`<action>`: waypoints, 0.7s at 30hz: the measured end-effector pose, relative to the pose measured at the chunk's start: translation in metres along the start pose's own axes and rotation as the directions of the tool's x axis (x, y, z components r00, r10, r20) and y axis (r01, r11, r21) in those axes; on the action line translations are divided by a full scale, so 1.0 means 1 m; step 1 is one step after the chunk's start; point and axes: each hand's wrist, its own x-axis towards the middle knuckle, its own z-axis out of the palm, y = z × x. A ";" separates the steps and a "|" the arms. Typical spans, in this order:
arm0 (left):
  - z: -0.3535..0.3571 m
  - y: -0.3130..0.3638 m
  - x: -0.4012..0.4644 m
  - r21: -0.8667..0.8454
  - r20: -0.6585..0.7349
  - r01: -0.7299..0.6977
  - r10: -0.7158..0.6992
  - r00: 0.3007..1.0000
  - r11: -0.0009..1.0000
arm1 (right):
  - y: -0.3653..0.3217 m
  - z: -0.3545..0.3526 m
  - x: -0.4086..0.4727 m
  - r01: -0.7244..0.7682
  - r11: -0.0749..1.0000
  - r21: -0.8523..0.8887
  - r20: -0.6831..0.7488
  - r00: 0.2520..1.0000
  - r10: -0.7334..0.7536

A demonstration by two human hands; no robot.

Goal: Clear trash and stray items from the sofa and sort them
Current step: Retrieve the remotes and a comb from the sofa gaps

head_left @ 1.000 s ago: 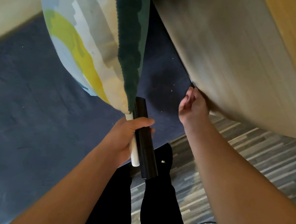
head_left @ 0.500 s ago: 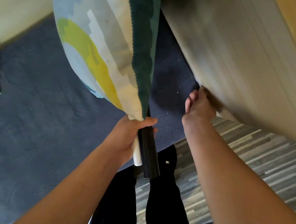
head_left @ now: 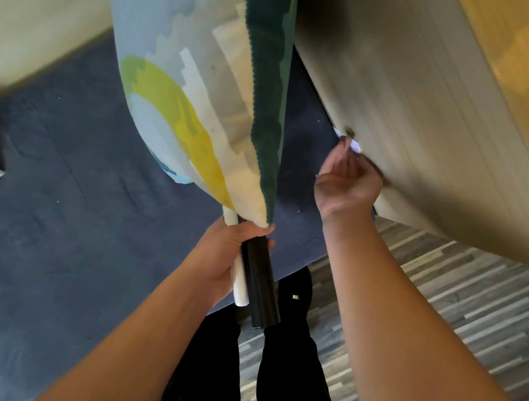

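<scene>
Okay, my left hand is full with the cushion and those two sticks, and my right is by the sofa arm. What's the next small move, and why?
Probably pinch the white scrap with the right hand and draw it out. It pokes from the gap where the dark seat meets the beige sofa arm, right at the fingertips. The left hand already grips the cushion, black tube and white stick.

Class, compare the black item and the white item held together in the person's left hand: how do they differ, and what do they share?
The black bar is dark and thicker; the white tube is pale and thinner. The black bar sticks out further below the left hand than the white tube. The black bar has squared edges; the white tube looks round. Both are long, lie side by side in one grip, and run up under the cushion.
</scene>
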 end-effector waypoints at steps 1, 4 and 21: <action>0.000 0.000 0.000 -0.003 0.001 0.002 -0.002 1.000 1.000 | -0.002 -0.004 -0.001 -0.021 0.998 0.060 0.025 1.000 0.019; -0.001 -0.001 0.001 0.002 0.008 0.002 -0.002 1.000 1.000 | -0.003 -0.007 -0.001 -0.067 0.994 0.085 0.059 0.996 0.062; -0.002 0.003 0.004 0.020 -0.017 0.021 -0.020 1.000 1.000 | -0.002 0.003 0.006 -0.169 0.983 0.076 0.200 0.968 0.151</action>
